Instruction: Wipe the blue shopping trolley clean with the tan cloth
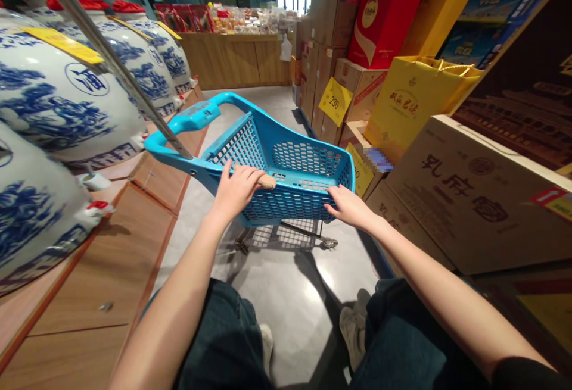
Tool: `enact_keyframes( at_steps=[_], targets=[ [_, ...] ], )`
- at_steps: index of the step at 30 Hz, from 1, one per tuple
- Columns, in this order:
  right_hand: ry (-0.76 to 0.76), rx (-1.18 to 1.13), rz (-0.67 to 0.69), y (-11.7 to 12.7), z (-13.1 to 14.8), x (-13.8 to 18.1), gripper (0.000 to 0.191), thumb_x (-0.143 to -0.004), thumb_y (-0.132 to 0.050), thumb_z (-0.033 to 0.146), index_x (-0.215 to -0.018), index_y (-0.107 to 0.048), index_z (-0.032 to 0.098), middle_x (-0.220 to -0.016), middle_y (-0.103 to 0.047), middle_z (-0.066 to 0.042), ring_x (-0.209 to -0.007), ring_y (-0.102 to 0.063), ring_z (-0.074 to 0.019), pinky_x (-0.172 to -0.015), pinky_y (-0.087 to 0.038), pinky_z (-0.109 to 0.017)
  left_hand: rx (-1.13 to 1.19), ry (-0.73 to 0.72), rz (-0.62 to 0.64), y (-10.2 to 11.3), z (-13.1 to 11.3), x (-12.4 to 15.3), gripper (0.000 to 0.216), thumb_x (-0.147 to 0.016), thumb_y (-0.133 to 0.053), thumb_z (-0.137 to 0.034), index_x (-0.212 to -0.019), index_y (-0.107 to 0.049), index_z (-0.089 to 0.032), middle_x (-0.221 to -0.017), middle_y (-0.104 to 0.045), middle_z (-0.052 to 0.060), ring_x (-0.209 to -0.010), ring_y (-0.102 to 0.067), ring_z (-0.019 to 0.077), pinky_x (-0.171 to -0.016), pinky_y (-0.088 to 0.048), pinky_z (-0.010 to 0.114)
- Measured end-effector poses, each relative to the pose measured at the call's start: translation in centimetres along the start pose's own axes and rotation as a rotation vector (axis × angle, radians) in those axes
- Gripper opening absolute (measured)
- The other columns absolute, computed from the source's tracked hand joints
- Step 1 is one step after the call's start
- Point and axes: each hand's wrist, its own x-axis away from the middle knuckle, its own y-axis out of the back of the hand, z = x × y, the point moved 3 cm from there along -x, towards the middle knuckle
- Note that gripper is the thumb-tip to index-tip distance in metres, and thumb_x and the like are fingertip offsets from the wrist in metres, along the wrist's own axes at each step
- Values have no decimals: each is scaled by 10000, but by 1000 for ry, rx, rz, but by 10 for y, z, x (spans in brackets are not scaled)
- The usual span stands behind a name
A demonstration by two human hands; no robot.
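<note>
A small blue plastic shopping cart [295, 143] stands sideways in front of me, its handle loop to the left and its basket without goods that I can see. My left hand [239, 186] is closed at the near rim of the basket. From its fingers sticks out a tan, rough-looking, elongated object [267, 182], whose kind I cannot make out. Farther right, my right hand [351, 205] grips the near rim close to the basket's corner, thumb outside and fingers over the edge.
Large blue-and-white jars [96, 110] line a wooden ledge [98, 265] on the left. Stacked cartons [487, 193], a yellow gift bag [413, 104] and a red box [384, 15] crowd the right. A wooden counter [236, 59] with packaged goods closes the far end.
</note>
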Motion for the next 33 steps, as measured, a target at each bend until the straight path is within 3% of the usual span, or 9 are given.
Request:
enact_keyframes(
  at_steps=[6,10,15,18,23,26,31,33],
  targets=[
    [-9,48,-21,-6,4,4,312,-959,-526,241,-1251,-553,133,-1252,-698,-186,-1217,-654,-299,-1217,-390,-500,-48,157,-131,25,55,26,346,-1002,-463,-271,-1303,-634,-265,-1354,-692,124,-1343,-559,352,-1230,-173,742],
    [-32,94,-53,-9,9,2,286,-941,-533,224,-1216,-554,149,-1202,-714,-173,-1178,-667,-301,-1209,-401,-503,-47,199,-176,20,47,26,412,-951,-471,-186,-1331,-620,-233,-1371,-673,130,-1371,-529,344,-1228,-255,684],
    [-56,143,-35,-6,1,3,215,-933,-528,213,-1141,-561,172,-1131,-725,-157,-1122,-679,-295,-1183,-421,-488,14,122,-117,11,24,21,421,-947,-459,-177,-1328,-633,-221,-1374,-678,127,-1353,-535,328,-1221,-305,655],
    [-58,137,-9,-3,-4,5,186,-935,-523,210,-1112,-562,166,-1114,-723,-158,-1114,-679,-285,-1181,-419,-473,1,122,-128,19,32,26,430,-951,-462,-178,-1345,-624,-242,-1394,-672,115,-1370,-534,322,-1237,-260,666],
    [-41,113,2,-2,-1,7,186,-939,-520,212,-1117,-559,173,-1140,-726,-150,-1119,-681,-279,-1183,-415,-461,-42,255,-225,35,55,39,399,-985,-459,-244,-1350,-619,-235,-1432,-644,138,-1413,-499,348,-1239,-230,687],
    [-38,113,-14,-3,3,6,192,-937,-525,222,-1121,-557,178,-1148,-725,-157,-1124,-674,-290,-1162,-432,-466,-16,256,-226,27,44,34,400,-993,-439,-244,-1344,-625,-201,-1422,-646,145,-1410,-500,340,-1225,-296,662],
    [-44,128,-12,-4,5,3,179,-938,-537,226,-1111,-559,186,-1130,-733,-148,-1112,-679,-285,-1147,-449,-450,88,32,-95,-1,-2,15,402,-990,-443,-222,-1331,-651,-182,-1377,-680,139,-1348,-556,305,-1215,-374,593],
    [-41,127,-11,-4,3,3,184,-941,-536,226,-1117,-558,182,-1141,-736,-147,-1112,-685,-283,-1151,-449,-447,97,-10,-78,-2,-6,13,410,-986,-443,-203,-1336,-656,-176,-1391,-675,143,-1338,-564,302,-1216,-378,577]
  ],
)
